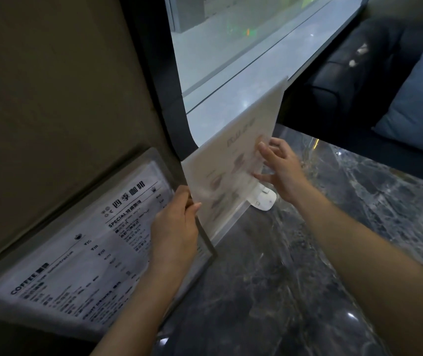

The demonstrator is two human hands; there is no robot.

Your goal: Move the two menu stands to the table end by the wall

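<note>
Two menu stands before us: left hand (173,222) fingers pinch pale stand (233,165) edge; right hand (281,168) fingers spread behind it; coffee menu stand (82,242) left of fingers, on marble tabletop (295,278).

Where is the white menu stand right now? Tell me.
In the head view, the white menu stand stands upright on the dark marble table at centre, by the window, between the left hand and right hand.
</note>
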